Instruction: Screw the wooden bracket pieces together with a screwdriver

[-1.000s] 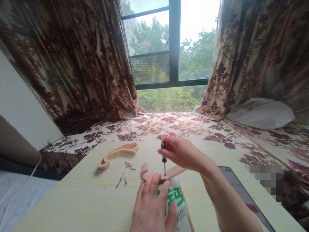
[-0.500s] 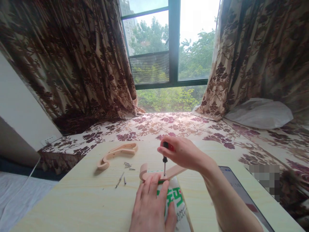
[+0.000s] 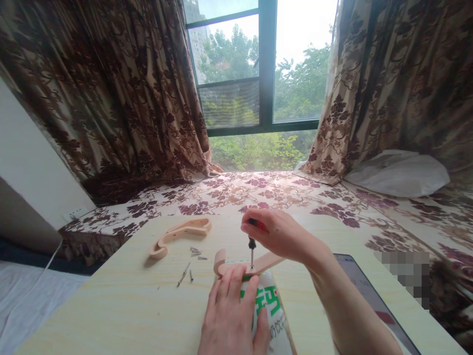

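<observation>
The fingers of the right hand are curled closed around a black-and-red-handled screwdriver with a slim metal shaft. The fingers of the left hand are extended and slightly spread, palm down, grasping nothing; at least the middle ones rest on the near side of a pale, curved wooden piece with a hooked end.

The screwdriver stands almost upright, its tip meeting a small metal screw head in that piece, just beyond the left fingertips. The wooden piece lies crosswise, hook to the left, its long axis running rightward and slightly away beneath the right wrist. The left hand is nearer to it, touching; the right hangs above.

Under the left hand lies a white-and-green printed pack. Leftward on the pale wood-grain surface are loose metal screws and, farther off, a second looped wooden piece. A dark-edged flat-screen device lies beside the right forearm.
</observation>
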Motion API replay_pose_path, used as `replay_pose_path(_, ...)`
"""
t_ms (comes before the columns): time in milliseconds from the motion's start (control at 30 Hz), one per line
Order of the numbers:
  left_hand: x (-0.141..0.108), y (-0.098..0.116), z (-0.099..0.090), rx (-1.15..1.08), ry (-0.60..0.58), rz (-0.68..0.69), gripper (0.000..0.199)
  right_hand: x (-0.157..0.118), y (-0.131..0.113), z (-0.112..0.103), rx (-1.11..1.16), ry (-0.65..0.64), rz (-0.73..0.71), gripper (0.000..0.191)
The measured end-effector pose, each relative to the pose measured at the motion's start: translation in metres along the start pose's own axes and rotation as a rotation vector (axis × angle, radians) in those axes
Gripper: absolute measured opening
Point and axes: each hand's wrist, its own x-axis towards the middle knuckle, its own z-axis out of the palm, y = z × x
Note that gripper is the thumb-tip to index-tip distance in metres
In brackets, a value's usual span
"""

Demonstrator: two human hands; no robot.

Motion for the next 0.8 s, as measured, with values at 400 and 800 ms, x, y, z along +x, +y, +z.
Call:
replay_pose_path(400, -0.0011, -0.0007, 0.0011, 0.016, -0.004, 0.004, 0.04, -0.0003, -0.0027, -0.0006, -0.056, 0.006, 0.046, 0.013)
replay_pose_path(800, 0.0001, 0.0024, -0.0026, -0.022, -0.005, -0.032, 0.037, -0.0006, -0.0015, 0.0008, -0.009, 0.013, 0.025, 0.012)
